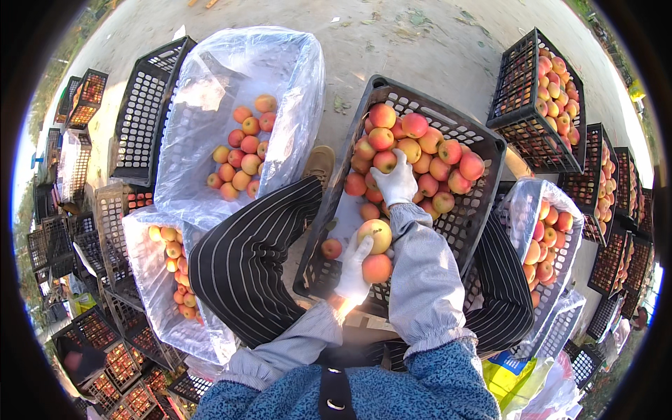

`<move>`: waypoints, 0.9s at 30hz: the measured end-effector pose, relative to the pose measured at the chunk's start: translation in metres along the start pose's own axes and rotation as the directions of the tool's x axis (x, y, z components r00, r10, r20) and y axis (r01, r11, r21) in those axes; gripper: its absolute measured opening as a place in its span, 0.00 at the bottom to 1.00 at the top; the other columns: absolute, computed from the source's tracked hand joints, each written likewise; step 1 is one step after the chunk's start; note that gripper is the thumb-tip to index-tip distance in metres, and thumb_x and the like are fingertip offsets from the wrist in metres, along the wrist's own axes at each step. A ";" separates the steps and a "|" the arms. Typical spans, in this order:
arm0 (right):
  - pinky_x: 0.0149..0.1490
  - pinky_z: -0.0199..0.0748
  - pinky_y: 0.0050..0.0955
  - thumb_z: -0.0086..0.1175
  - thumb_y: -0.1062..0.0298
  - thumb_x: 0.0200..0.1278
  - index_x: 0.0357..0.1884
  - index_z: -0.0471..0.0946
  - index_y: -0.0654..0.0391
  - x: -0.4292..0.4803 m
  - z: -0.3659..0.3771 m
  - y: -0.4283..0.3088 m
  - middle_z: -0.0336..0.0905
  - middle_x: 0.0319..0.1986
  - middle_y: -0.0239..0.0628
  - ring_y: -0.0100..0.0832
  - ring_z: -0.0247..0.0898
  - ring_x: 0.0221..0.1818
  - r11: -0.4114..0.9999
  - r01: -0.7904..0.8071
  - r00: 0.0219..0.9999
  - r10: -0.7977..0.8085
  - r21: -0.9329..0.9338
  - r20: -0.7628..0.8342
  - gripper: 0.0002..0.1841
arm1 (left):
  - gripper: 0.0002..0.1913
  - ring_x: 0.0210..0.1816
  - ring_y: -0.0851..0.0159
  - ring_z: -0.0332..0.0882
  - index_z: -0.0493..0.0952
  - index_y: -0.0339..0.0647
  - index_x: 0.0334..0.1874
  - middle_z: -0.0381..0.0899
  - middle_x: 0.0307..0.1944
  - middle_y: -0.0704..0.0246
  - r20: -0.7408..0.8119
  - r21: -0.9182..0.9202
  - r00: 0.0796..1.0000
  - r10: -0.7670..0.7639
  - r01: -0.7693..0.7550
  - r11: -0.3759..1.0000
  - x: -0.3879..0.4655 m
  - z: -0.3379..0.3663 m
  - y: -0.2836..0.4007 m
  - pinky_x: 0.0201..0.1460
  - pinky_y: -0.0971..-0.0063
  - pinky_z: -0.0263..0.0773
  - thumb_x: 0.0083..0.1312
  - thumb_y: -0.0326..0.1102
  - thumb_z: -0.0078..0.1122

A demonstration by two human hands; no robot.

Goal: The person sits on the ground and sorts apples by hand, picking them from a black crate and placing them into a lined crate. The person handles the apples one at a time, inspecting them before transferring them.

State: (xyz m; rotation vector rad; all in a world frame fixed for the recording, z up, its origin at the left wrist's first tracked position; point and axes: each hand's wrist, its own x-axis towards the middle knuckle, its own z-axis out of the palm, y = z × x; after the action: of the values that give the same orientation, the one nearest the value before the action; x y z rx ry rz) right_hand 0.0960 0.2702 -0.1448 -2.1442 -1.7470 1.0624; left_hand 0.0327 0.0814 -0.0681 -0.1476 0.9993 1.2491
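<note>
Between the knees stands a black plastic crate (472, 210) holding many red and yellow apples (415, 125). My left hand (354, 270), in a white glove, holds two apples low over the crate: a yellowish apple (375, 235) on top and a redder apple (377, 268) below it. My right hand (396, 181), also gloved in white, reaches into the pile with its fingers on an apple (385, 161). To the left, a large crate lined with clear plastic film (205, 136) has a cluster of apples (251, 143) on its bottom.
A smaller film-lined crate of apples (152, 283) stands at the left knee, another (564, 252) at the right. An empty black crate (142, 113) leans at far left. A filled crate (525, 123) stands upper right. Stacked crates line both sides; yellow and clear bags (514, 375) lie lower right.
</note>
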 end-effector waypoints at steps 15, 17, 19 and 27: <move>0.74 0.58 0.42 0.64 0.70 0.37 0.69 0.62 0.57 -0.148 -0.100 0.032 0.70 0.60 0.53 0.50 0.67 0.64 -0.171 -0.167 0.845 -0.532 0.971 0.052 0.47 | 0.41 0.62 0.47 0.75 0.59 0.43 0.74 0.67 0.70 0.55 0.440 -0.341 0.898 -0.021 0.189 0.921 -0.027 0.015 0.021 0.50 0.55 0.82 0.72 0.71 0.37; 0.73 0.59 0.39 0.66 0.70 0.35 0.68 0.62 0.57 -0.167 -0.113 0.030 0.71 0.61 0.52 0.46 0.67 0.65 -0.054 -0.118 0.865 -0.496 0.992 0.076 0.48 | 0.43 0.68 0.46 0.70 0.57 0.44 0.76 0.64 0.72 0.56 0.497 -0.214 0.866 -0.044 0.172 0.962 -0.036 0.018 0.028 0.56 0.53 0.79 0.71 0.73 0.33; 0.73 0.59 0.37 0.68 0.67 0.38 0.68 0.61 0.57 -0.181 -0.121 0.027 0.69 0.64 0.47 0.41 0.66 0.67 0.021 -0.069 0.865 -0.496 0.997 0.070 0.48 | 0.44 0.68 0.48 0.69 0.56 0.43 0.76 0.64 0.72 0.56 0.554 -0.154 0.831 -0.051 0.162 0.975 -0.047 0.020 0.037 0.59 0.54 0.78 0.71 0.74 0.33; 0.77 0.49 0.40 0.67 0.57 0.53 0.69 0.67 0.59 -0.218 -0.149 0.000 0.59 0.71 0.45 0.40 0.51 0.75 0.332 0.367 0.744 -0.666 0.869 -0.060 0.40 | 0.46 0.67 0.49 0.71 0.61 0.42 0.73 0.67 0.68 0.55 0.411 -0.065 0.906 0.100 -0.080 0.995 -0.100 0.056 0.065 0.55 0.55 0.80 0.66 0.76 0.43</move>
State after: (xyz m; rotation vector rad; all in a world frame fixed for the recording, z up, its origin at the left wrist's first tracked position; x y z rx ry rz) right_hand 0.1763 0.1149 0.0530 -0.7190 -1.3534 1.6173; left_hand 0.0112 0.0663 0.0613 0.1271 0.6126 1.3192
